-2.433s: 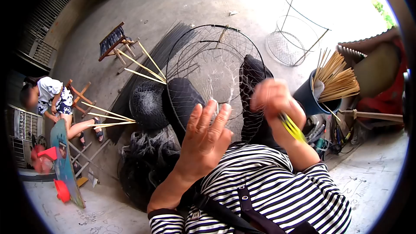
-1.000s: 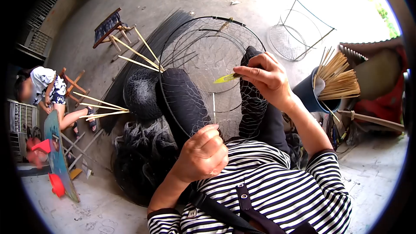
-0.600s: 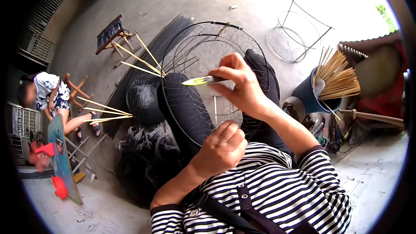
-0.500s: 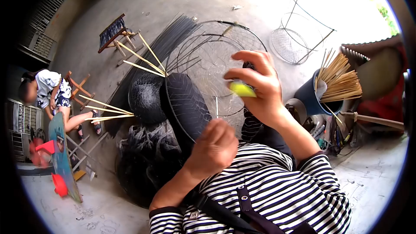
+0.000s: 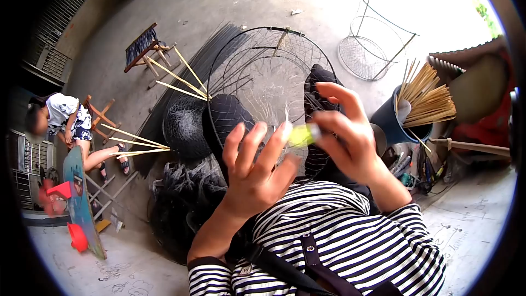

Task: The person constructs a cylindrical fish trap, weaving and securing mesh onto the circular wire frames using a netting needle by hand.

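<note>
A round wire-hooped net (image 5: 272, 28) stands over my lap, its thin mesh spread between the rings. My left hand (image 5: 253, 172) is raised at the near side of the mesh, fingers stretched and apart, with some blur at the thumb. Facing it, my right hand (image 5: 356, 151) pinches a small bright yellow-green object (image 5: 301, 135), too blurred to name more closely. This object lies between the two hands, close to my left fingertips. Whether the left fingertips touch the mesh I cannot tell.
Left of my lap are a dark bundle of netting (image 5: 186, 123) and long black rods (image 5: 189, 74). Pale sticks fill a blue bucket (image 5: 388, 115) at right. Another hooped frame (image 5: 361, 57), a folding stool (image 5: 143, 49) and a seated person (image 5: 66, 115) are farther off.
My left hand has gone from closed to spread fingers and risen slightly. My right hand has come lower with the yellow-green object, nearer the left. The net's hoop now stands more clearly in view.
</note>
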The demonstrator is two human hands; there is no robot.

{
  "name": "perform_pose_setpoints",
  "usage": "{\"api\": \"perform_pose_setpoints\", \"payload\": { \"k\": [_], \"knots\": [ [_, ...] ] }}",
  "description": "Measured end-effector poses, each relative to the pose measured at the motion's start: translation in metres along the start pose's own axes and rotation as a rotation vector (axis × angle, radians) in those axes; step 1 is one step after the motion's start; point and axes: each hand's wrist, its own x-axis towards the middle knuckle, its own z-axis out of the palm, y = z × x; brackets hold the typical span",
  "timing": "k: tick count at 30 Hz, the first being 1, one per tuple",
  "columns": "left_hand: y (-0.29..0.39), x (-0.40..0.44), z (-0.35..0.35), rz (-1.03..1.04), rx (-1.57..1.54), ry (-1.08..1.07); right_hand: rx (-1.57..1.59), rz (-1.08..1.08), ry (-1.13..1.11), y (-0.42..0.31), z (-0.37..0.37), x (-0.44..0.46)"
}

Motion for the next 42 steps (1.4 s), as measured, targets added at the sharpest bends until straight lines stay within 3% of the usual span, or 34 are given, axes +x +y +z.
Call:
{"api": "perform_pose_setpoints", "payload": {
  "k": [2, 4, 6, 7, 8, 9, 10, 11, 12, 13, 14, 16, 18, 20, 38, 42],
  "knots": [
    [-0.001, 0.010, 0.021, 0.060, -0.209, -0.037, 0.173, -0.158, -0.016, -0.027, -0.025, -0.010],
    [0.004, 0.010, 0.041, 0.080, -0.398, -0.213, 0.945, -0.209, -0.073, 0.009, -0.054, -0.050],
    [0.003, -0.020, 0.052, 0.092, -0.428, -0.310, 0.944, 0.246, 0.742, 0.013, -0.092, -0.045],
    [0.000, -0.032, 0.047, 0.014, -0.519, -0.258, 0.909, 0.457, 1.102, 0.015, -0.111, -0.042],
    [-0.004, -0.038, 0.035, -0.031, -0.505, -0.274, 0.986, 0.372, 0.896, 0.061, -0.152, -0.066],
    [-0.004, -0.042, 0.029, -0.011, -0.497, -0.276, 0.661, 0.479, 0.919, 0.087, -0.165, -0.080],
    [-0.003, -0.046, 0.025, 0.002, -0.487, -0.276, 0.621, 0.548, 0.878, 0.088, -0.147, -0.076],
    [0.002, -0.045, 0.022, -0.011, -0.503, -0.245, 0.196, 0.688, 0.898, 0.088, -0.115, -0.074],
    [0.003, -0.045, 0.020, -0.029, -0.498, -0.251, 0.054, 0.725, 0.590, 0.083, -0.093, -0.071],
    [0.003, -0.044, 0.018, -0.040, -0.492, -0.258, -0.078, 0.595, 0.425, 0.086, -0.066, -0.076],
    [0.003, -0.043, 0.017, -0.051, -0.487, -0.263, -0.174, 0.333, 0.236, 0.070, -0.044, -0.064],
    [0.004, -0.042, 0.014, -0.059, -0.469, -0.245, -0.199, 0.266, -0.051, 0.045, -0.021, -0.039],
    [0.005, -0.043, 0.011, -0.090, -0.474, -0.230, -0.386, 0.103, -0.095, 0.043, -0.006, -0.034],
    [0.006, -0.043, 0.010, -0.092, -0.471, -0.213, -0.461, 0.070, -0.173, 0.040, 0.000, -0.030],
    [0.007, -0.043, 0.008, -0.113, -0.511, -0.180, -0.404, 0.042, -0.247, 0.042, 0.019, -0.022],
    [0.008, -0.041, 0.010, -0.130, -0.537, -0.158, 0.034, 0.044, -0.112, 0.057, 0.038, -0.021]
  ]
}}
